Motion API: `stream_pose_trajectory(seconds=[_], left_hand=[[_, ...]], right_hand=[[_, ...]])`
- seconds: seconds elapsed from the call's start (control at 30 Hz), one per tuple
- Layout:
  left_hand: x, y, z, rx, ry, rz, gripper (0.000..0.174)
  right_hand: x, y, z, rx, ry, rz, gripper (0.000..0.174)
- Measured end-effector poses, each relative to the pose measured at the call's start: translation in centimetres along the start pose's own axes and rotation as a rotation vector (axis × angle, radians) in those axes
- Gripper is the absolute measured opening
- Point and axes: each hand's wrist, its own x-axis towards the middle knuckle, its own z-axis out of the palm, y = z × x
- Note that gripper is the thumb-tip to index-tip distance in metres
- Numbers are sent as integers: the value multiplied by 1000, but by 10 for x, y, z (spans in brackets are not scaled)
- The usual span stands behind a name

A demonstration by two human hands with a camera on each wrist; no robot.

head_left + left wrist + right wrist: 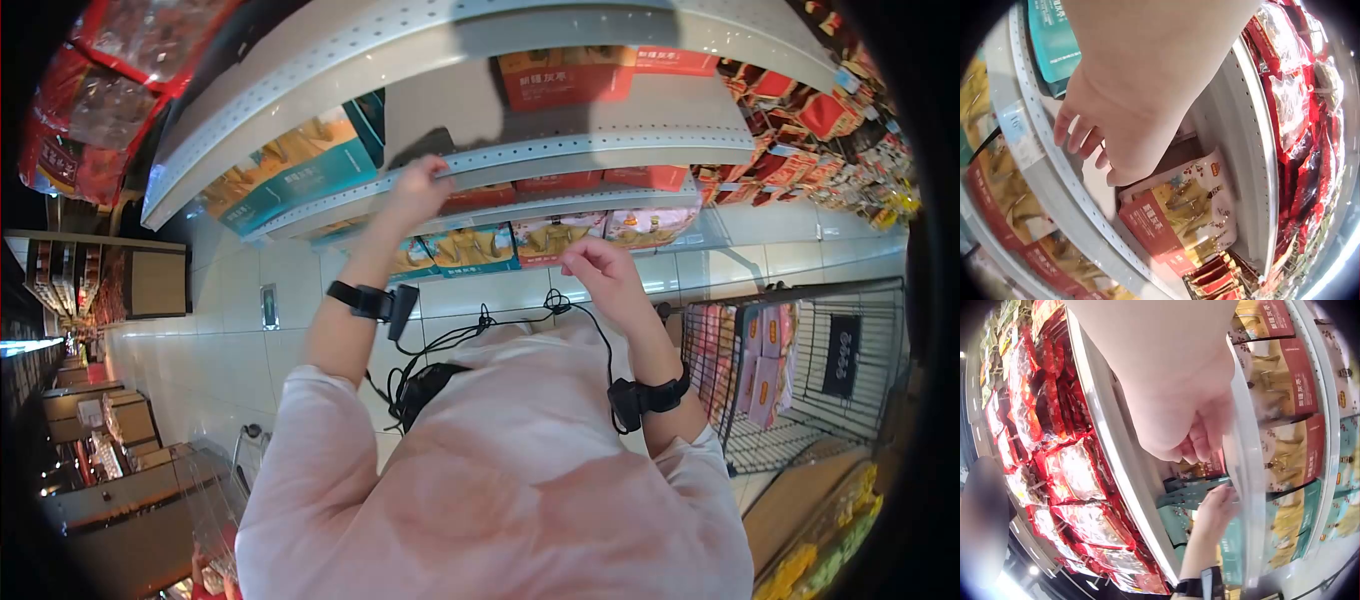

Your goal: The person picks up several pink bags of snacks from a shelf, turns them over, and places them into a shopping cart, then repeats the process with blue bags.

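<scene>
My left hand (420, 190) is raised at the front edge of a shelf, its fingers loosely bent and holding nothing. In the left wrist view, a teal package (1055, 47) stands on one side of it and a red-and-white package of dried dates (1175, 215) on the other. Lower and to the right, my right hand (605, 280) hovers in front of the shelves with relaxed, bent fingers and nothing in them. Behind it in the head view are red-and-white packages (560, 238) on the lowest level.
Red packages (565, 80) and teal packages (300, 170) fill parts of the shelves (600, 150). At the right stands a wire shopping cart (870, 350) carrying pink bags (768, 365). Shiny red bags (1079, 475) hang beside the shelf. Black cables (470, 340) run between the wrists.
</scene>
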Motion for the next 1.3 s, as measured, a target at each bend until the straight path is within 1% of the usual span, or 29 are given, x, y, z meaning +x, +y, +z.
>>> stream_pose_trajectory(seconds=[0.03, 0.07, 0.1, 0.13, 0.2, 0.23, 0.27, 0.3, 0.37, 0.4, 0.43, 0.47, 0.5, 0.53, 0.57, 0.63, 0.73, 0.83, 0.93, 1.03, 1.17, 1.27, 1.3], left_hand=[[17, -1, -5, 43, 29, -38, 32], [33, -1, -11, 89, 56, -71, 37], [50, 0, -18, 107, 93, -17, 41], [77, -10, -17, 94, 112, -66, 43], [118, -13, -23, 129, 250, -55, 49], [160, -57, -18, 169, 316, -60, 53], [178, -59, -17, 237, 350, -78, 53], [193, -50, -17, 302, 387, -91, 53], [209, -26, -4, 462, 444, -31, 44], [207, 5, -2, 599, 344, -184, 52], [223, 7, 4, 670, 315, -73, 55], [226, 22, 7, 696, 291, -53, 46], [249, 8, 18, 931, 517, 120, 55], [264, 9, 21, 863, 507, 105, 54], [272, 12, 22, 762, 480, 65, 53], [285, 10, 25, 645, 465, 10, 50], [296, 3, 23, 559, 471, -17, 47], [297, -1, 23, 511, 486, -18, 43], [309, 9, 27, 482, 501, -7, 40], [324, 14, 32, 438, 515, -11, 36], [307, 15, 33, 387, 528, -5, 32], [280, 14, 30, 358, 532, -3, 29], [268, 15, 29, 349, 532, -3, 28]], right_hand=[[10, 15, -5, 11, -11, 4, 12], [19, 28, -10, -59, 23, -39, 12], [30, 40, -16, -137, 61, -90, 12], [41, 53, -22, -134, 58, -101, 12], [48, 79, -23, -184, 98, -58, 8], [45, 94, -23, -182, 92, -55, 8], [42, 106, -24, -182, 107, -29, 8], [40, 118, -25, -186, 125, -8, 7], [29, 142, -29, -240, 85, 45, 7], [23, 155, -31, -216, 71, 83, 7], [15, 168, -31, -193, 56, 124, 7], [8, 178, -30, -205, 47, 126, 7], [0, 186, -29, -175, 81, 210, 8], [-9, 192, -29, -147, 119, 293, 9], [-17, 200, -29, -164, 116, 290, 9], [-37, 212, -28, -105, 159, 402, 10], [-54, 214, -26, -76, 190, 439, 9], [-58, 203, -24, -101, 202, 450, 10], [-60, 207, -18, -39, 244, 451, 9], [-59, 213, -11, -80, 217, 426, 10], [-53, 202, 3, -35, 257, 435, 10], [-40, 186, 2, -56, 235, 391, 11], [-32, 179, -2, -79, 235, 335, 11]])
